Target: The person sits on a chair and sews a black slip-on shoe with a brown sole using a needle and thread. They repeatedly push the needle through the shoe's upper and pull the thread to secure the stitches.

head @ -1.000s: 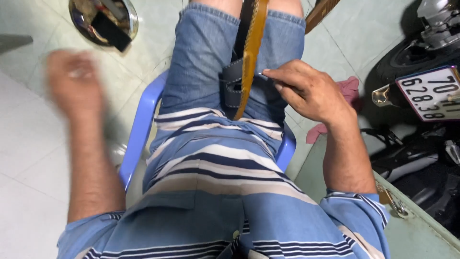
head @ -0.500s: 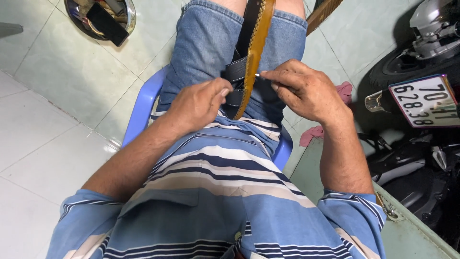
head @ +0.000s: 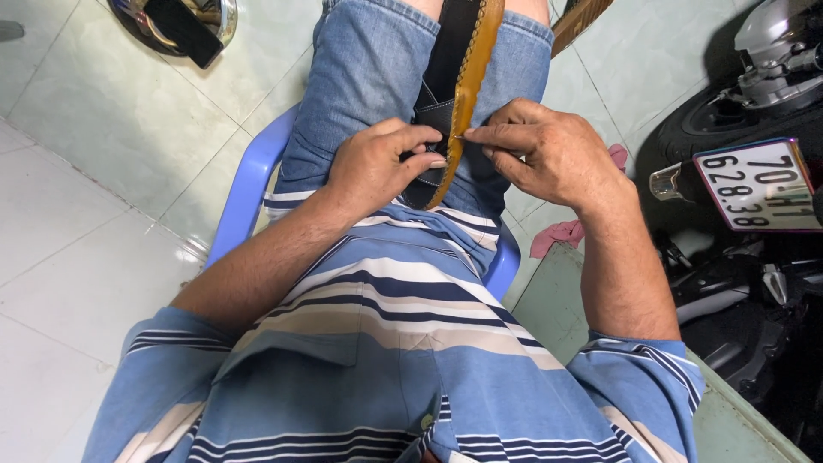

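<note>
While the leather strap [head: 467, 86] lies lengthwise along your lap, tan stitched edge turned up and black face beside it, it counts as item one: a long band running from between your knees to just short of your shirt hem, its near end resting on the denim shorts [head: 360, 77]. Item two, your left hand [head: 381, 163], curls around the black side of the strap's near end, fingers bent and gripping it, thumb laid toward the tan edge. Item three, your right hand [head: 549, 154], pinches at that same tan edge with forefinger and thumb closed together; something thin seems to sit between them, too small to tell whether needle or thread. For a clean job at this point, you do best, I judge, to keep the left grip firm and close to the pinch so the edge cannot twist, and to pull straight out from the edge, not across it, so the stitching line stays even. Item four, the blue plastic chair [head: 244, 193] under you. Item five, a pink rag [head: 561, 233] on the pale green floor tiles [head: 111, 111] by your right side. Item six, a parked motorbike [head: 754, 103] well to your right. Item seven, a shiny round bowl [head: 225, 19] on the floor, well apart at upper left.
</note>
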